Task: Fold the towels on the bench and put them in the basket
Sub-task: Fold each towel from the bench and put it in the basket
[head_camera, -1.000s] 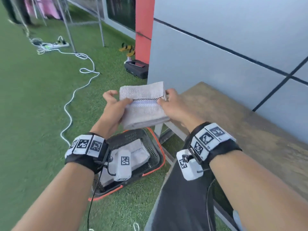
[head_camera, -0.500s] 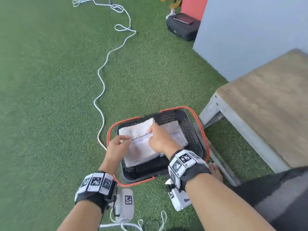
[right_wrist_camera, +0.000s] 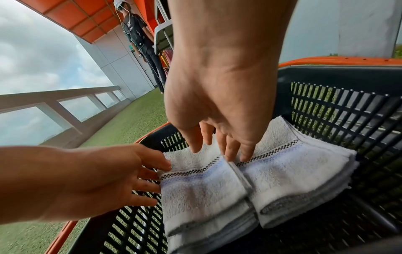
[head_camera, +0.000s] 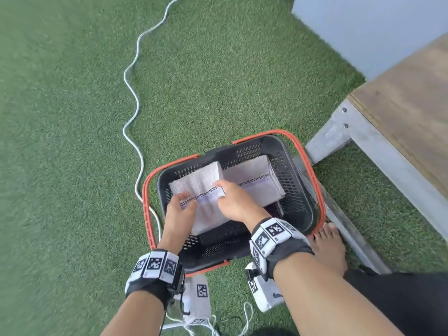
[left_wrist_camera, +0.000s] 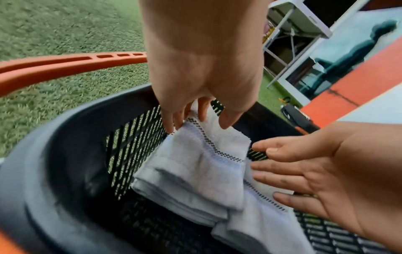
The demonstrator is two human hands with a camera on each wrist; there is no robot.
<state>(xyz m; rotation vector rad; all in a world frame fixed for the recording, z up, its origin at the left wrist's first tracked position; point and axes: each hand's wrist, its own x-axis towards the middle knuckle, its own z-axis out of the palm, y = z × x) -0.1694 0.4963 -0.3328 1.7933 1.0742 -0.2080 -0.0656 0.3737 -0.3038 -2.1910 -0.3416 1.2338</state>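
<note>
Seen from the head camera, a person bends over a black basket with orange handles, set on green turf just beside a wooden counter. The left hand and right hand rest on a folded white towel in the basket's left half; a second folded towel lies beside it on the right, the two touching. A white cable snakes across the turf, and a bare foot stands beside the basket.

From the left wrist, the left hand pinches the towel's far corner at its checked stripe with curled fingertips, while the right hand is spread flat, fingers straight, at the towel's other edge, inside the basket.

From the right wrist, the right hand reaches down with relaxed fingers touching the seam between the towel and the second folded towel. The left hand touches the towel's outer edge. A person in dark clothes stands by a wall in the background.
</note>
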